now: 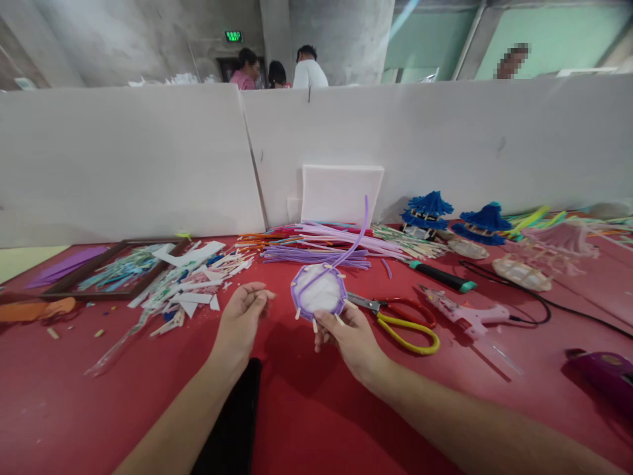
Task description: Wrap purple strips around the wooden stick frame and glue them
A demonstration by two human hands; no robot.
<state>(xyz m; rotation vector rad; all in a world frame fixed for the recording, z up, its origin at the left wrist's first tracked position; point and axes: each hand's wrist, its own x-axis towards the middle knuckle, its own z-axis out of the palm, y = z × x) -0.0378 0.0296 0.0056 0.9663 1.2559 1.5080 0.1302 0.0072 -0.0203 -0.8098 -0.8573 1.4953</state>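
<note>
My right hand pinches the lower edge of a small octagonal craft piece. The piece has a white middle, a purple pipe-cleaner border and short pale stick ends jutting out at its corners. A loose length of purple pipe cleaner crosses its face and curves up past its top edge. To the left, apart from the piece, my left hand is closed, fingers curled and thumb near the index finger; whether it holds something small cannot be made out. Scissors with red and yellow handles lie just right of my right hand.
Pink glue gun, its cord and a green-black handled tool lie to the right. Behind are purple pipe cleaners and blue roof-shaped models. Paper scraps and a brown frame lie left; a white partition stands behind.
</note>
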